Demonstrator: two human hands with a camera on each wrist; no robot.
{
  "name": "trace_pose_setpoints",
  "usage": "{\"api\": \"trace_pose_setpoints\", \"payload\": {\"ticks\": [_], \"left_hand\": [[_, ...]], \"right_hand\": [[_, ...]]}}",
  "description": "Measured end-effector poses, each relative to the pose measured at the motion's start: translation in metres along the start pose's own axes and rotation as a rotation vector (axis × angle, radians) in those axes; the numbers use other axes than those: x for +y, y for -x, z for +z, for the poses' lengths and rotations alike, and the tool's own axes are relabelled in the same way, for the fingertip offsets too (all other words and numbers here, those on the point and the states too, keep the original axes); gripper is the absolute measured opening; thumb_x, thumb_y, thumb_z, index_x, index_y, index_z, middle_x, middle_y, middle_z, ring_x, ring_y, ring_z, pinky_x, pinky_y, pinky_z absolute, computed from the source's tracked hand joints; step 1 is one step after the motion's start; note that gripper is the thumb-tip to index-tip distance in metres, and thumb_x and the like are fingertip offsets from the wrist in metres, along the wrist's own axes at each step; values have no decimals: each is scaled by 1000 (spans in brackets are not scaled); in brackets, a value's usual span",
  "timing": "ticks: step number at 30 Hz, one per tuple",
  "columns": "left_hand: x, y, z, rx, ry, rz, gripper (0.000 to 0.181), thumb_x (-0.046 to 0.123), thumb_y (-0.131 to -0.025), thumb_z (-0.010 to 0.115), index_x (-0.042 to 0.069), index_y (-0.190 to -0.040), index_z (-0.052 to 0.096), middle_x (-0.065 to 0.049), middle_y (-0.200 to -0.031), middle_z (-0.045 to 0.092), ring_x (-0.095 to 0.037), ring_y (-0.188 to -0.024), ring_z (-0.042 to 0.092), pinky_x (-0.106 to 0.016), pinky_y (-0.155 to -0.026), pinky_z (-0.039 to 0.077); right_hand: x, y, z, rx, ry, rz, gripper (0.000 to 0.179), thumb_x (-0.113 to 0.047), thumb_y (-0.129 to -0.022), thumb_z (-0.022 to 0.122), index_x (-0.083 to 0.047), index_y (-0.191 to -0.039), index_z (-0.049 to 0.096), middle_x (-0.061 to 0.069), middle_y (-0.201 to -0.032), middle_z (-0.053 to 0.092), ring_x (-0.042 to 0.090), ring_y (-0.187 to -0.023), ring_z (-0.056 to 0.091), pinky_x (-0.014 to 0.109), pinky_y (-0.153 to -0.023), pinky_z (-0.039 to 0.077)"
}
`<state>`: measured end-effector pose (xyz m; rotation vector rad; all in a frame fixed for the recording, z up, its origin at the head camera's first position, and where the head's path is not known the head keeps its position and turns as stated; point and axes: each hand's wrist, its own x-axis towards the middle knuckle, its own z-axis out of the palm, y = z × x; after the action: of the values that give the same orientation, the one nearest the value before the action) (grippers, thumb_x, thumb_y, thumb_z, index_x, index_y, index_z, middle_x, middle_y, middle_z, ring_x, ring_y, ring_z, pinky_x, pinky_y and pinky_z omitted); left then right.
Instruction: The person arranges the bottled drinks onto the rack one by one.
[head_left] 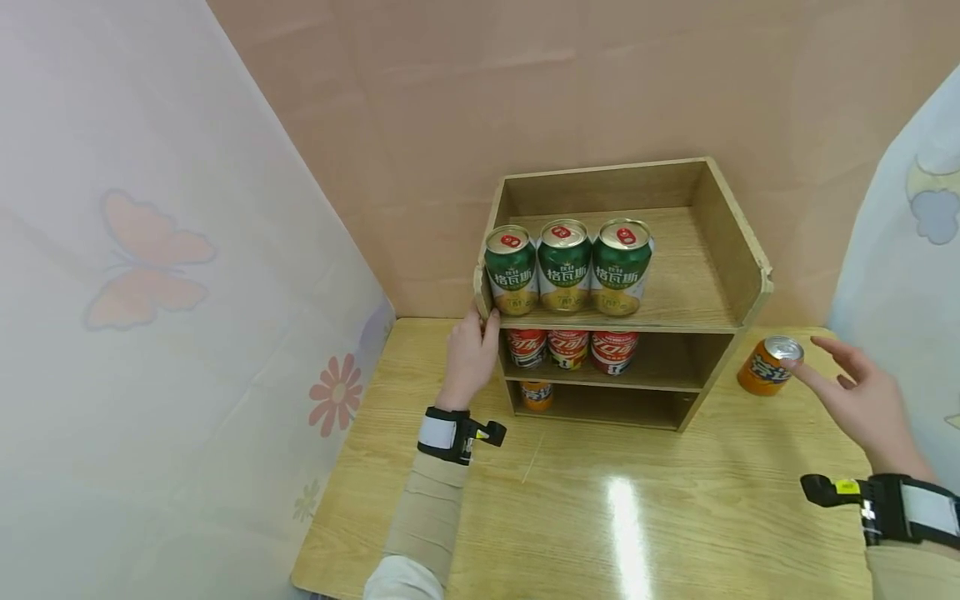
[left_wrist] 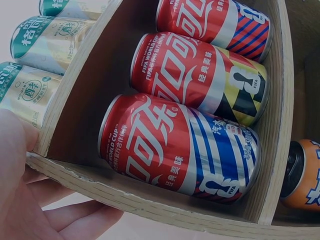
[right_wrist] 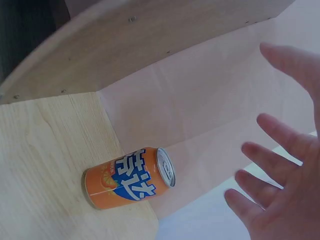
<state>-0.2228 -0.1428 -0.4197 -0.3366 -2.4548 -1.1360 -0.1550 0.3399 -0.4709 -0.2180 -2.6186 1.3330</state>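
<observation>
A wooden shelf (head_left: 738,250) with three levels stands on the table. My left hand (head_left: 470,354) grips its left side panel, the thumb in front and the fingers (left_wrist: 87,220) round the outer side. Upright on the table, to the right of the shelf, is an orange soda can (head_left: 765,367) (right_wrist: 125,179). Beside and above that can is my right hand (head_left: 862,404), its fingers (right_wrist: 272,165) spread and holding nothing. In the right wrist view a gap shows between this hand and the can.
Three green-and-gold cans (head_left: 565,267) line the left of the top level. Below them are three red cola cans (head_left: 568,348) (left_wrist: 180,150). Another orange can (head_left: 536,396) is at the bottom left. Wall sheets (head_left: 247,317) border the wooden table (head_left: 555,517).
</observation>
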Motion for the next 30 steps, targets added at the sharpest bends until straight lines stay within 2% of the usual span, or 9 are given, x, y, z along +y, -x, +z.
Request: {"api": "trace_pose_setpoints", "payload": {"ticks": [4, 8, 15, 20, 26, 30], "left_hand": [[0, 0, 1, 5, 2, 9, 27, 28, -109, 44, 5, -106, 58, -1, -63, 45, -16, -50, 44, -34, -47, 35], [-1, -1, 2, 8, -1, 16, 27, 28, -109, 44, 5, -106, 58, -1, -63, 45, -16, -50, 44, -33, -46, 35], [-2, -1, 3, 11, -7, 10, 27, 27, -108, 44, 4, -108, 58, -1, -63, 45, -16, -51, 44, -33, -47, 34], [-3, 0, 3, 11, -8, 4, 28, 28, -109, 44, 3, -110, 59, -2, -63, 45, -16, -51, 44, -33, -47, 34], [-2, -1, 3, 11, -16, 12, 28, 28, -108, 44, 4, -107, 58, -1, -63, 45, -17, -51, 44, -34, -48, 34], [-3, 0, 3, 11, -16, 18, 28, 28, -108, 44, 4, -107, 58, -2, -63, 46, -17, -52, 45, -34, -48, 35]], "right_hand": [[-1, -25, -5, -36, 63, 18, 83, -43, -100, 61, 1, -159, 24, 33, -161, 17, 57, -144, 14, 72, -107, 20], [7, -46, -7, -78, 131, 36, 89, -49, -99, 60, 1, -160, 18, 36, -160, 12, 64, -140, 14, 80, -97, 23], [25, -75, -3, -132, 174, 0, 95, -51, -98, 61, 7, -158, 14, 41, -156, 15, 64, -138, 17, 78, -97, 25], [40, -90, 7, -170, 212, 24, 102, -54, -96, 63, 9, -157, 11, 48, -149, 21, 69, -129, 25, 76, -93, 31], [53, -93, 20, -206, 285, 17, 103, -48, -96, 67, 16, -153, 10, 53, -139, 25, 70, -120, 31, 75, -92, 34], [62, -92, 29, -195, 319, -10, 102, -44, -95, 69, 19, -150, 11, 52, -143, 19, 71, -123, 27, 77, -96, 30]]}}
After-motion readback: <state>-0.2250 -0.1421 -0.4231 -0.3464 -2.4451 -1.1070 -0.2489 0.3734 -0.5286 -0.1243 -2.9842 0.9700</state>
